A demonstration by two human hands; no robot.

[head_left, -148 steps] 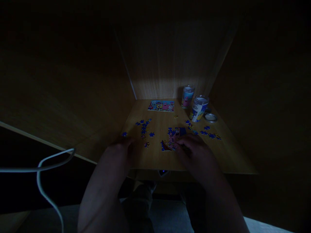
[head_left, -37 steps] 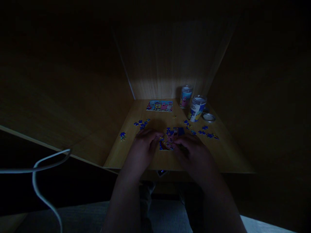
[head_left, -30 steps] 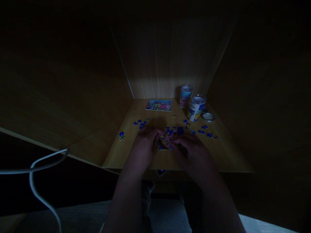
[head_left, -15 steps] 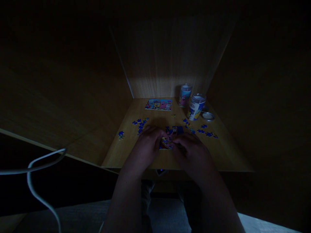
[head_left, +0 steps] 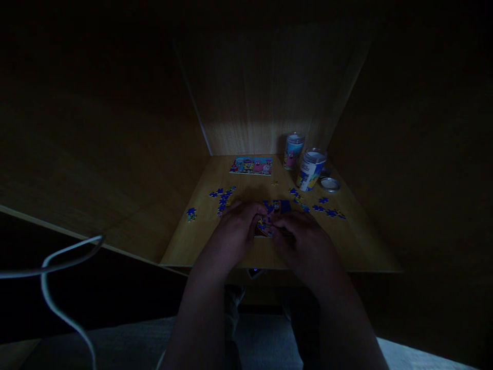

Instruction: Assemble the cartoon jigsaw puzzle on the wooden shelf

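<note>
Well to the left of the part-built puzzle (head_left: 276, 206), a white cable (head_left: 57, 312) hangs in a loop. Closer in, but apart from the puzzle on its left, lies a small group of pieces (head_left: 191, 213), blue with some yellow. Between that group and the puzzle is a larger scatter of mostly blue pieces (head_left: 225, 198). The left hand (head_left: 241, 221) comes over the puzzle's left edge, thumb and forefinger narrow; whether they hold a piece I cannot tell. Beyond the puzzle and a little left, a finished picture (head_left: 251, 166) lies flat. The puzzle itself sits on the bench (head_left: 365, 252) between the 2 hands, partly hidden by them. Straight beyond it is 1 yellowish piece (head_left: 275, 183). The far jar (head_left: 293, 153) stands upright beyond the puzzle to the right. The right hand (head_left: 298, 228) covers the puzzle's right side, fingertips drawn close; their grip is too dark to tell. Just right of the puzzle's far corner lies a string of pieces (head_left: 296, 195), with the near jar (head_left: 310, 172) upright behind it. Farther right of the puzzle are a round lid (head_left: 330, 185) and more blue pieces (head_left: 330, 212).
</note>
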